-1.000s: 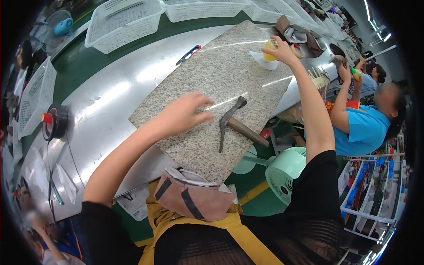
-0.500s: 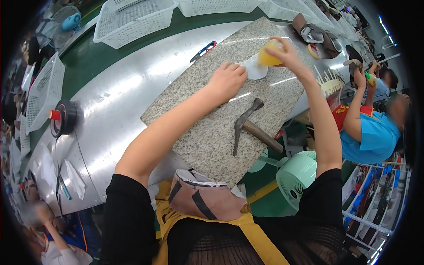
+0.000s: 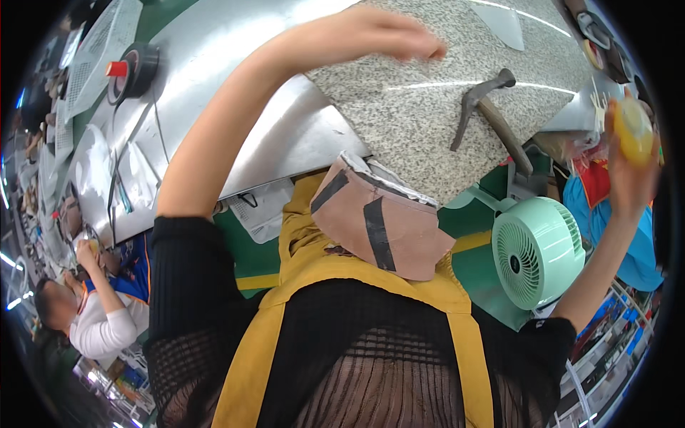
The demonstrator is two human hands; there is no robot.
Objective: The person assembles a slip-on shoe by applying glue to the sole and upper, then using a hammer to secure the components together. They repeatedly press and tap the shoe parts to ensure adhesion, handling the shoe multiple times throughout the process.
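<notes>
Out at the far right my right hand [image 3: 628, 178] grips a rounded yellow container [image 3: 632, 128] with a paler end. My left hand [image 3: 399, 36] hangs over the speckled stone slab [image 3: 399, 114]; its fingertips are smeared by motion, so I cannot tell how far they are closed. A thin white piece [image 3: 503, 27] lies on the slab, apart from both hands. Right of the slab's middle rests a hammer [image 3: 492, 114] with a dark metal head and wooden handle. On my lap, against the yellow apron [image 3: 307, 264], sits a brown leather piece [image 3: 399, 221] with black strips.
Below the slab's right side stands a pale green fan [image 3: 535, 250]. A black reel with a red knob [image 3: 118, 69] and a cable is on the metal table [image 3: 200, 64] at left. A co-worker [image 3: 100, 314] sits at lower left; another in blue [image 3: 635, 250] is at right.
My right hand has carried the yellow container away from the white piece, out to the far right. My left hand has lifted off the white piece. The whole view has shifted.
</notes>
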